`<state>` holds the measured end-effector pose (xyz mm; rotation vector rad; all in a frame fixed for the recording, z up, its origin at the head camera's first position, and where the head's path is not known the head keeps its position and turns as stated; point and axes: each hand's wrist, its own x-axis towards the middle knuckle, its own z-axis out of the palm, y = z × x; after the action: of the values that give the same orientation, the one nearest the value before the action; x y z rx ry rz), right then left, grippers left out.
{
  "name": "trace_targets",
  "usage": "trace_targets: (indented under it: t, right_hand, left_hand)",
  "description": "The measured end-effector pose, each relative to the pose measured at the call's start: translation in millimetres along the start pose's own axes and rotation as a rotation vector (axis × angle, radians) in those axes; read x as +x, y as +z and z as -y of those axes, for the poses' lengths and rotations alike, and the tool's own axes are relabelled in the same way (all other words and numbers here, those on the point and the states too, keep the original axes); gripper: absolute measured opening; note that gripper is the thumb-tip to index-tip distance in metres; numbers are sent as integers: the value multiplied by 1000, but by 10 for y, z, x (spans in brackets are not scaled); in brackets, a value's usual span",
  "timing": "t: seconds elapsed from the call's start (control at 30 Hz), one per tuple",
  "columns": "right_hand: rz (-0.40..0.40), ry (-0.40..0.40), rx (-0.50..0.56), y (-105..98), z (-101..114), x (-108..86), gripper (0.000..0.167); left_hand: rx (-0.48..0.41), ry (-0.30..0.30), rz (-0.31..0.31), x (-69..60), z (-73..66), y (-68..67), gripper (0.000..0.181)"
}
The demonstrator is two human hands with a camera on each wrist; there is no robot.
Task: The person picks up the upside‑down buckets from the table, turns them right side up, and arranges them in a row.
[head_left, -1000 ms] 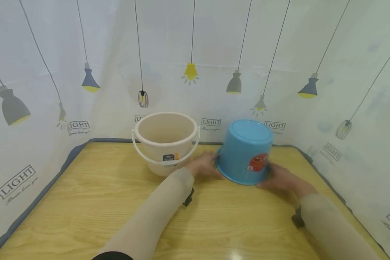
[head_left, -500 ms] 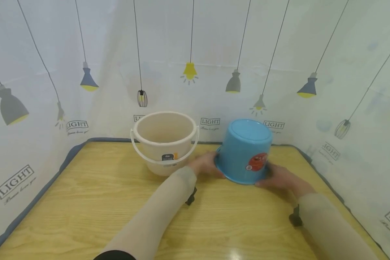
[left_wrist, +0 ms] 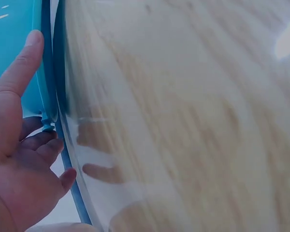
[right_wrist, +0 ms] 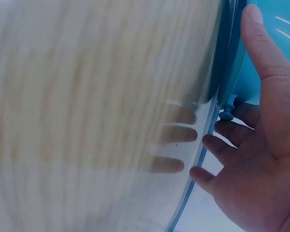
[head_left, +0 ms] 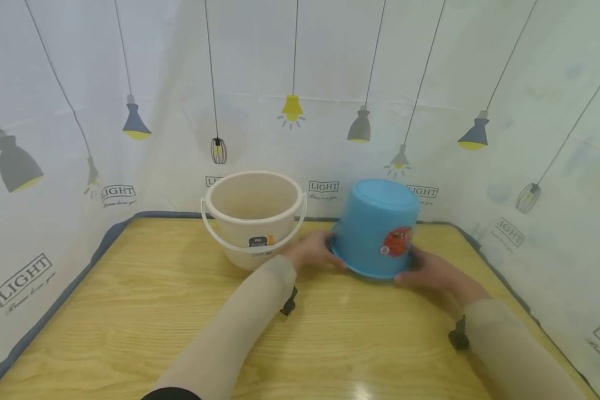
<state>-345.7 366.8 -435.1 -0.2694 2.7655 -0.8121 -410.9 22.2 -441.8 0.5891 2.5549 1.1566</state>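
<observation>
In the head view a blue bucket (head_left: 375, 228) stands upside down, base up, with a red round label on its side. My left hand (head_left: 316, 250) holds its left side low by the rim. The right hand (head_left: 430, 271) grips the opposite side. In the left wrist view the thumb (left_wrist: 26, 60) lies along the blue wall just above the rim, other fingers beside a small handle knob (left_wrist: 47, 127). The right wrist view matches: thumb (right_wrist: 261, 41) on the wall, fingers near another knob (right_wrist: 226, 114). A narrow gap shows between rim and table. The bucket's mouth is hidden.
A cream bucket (head_left: 252, 233) stands upright to the left, its white handle (head_left: 254, 250) hanging down in front. My left forearm passes close before it. The wooden table (head_left: 330, 339) ends at a white sheet (head_left: 260, 72) printed with lamps at the back and sides.
The blue bucket has risen slightly and tilts a little, its base higher than before. Both hands stay at its rim. The cream bucket has not moved.
</observation>
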Motion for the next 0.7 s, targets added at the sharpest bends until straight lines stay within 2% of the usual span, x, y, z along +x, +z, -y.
trace_targets:
  t: [0.2,0.5,0.7]
  right_hand:
    - [-29,-27,-15,-29,6,-29,134]
    - [-55,17,40,-30,-10,-83,130]
    - [-80,-13,101,-33,-14,-117,125]
  left_hand:
    - [-65,23,-16,-62,-5,-37,114]
    - [-203,12,-19,-139,-3,-24,113]
    - [-277,63,-27,-165,-5,-21,113]
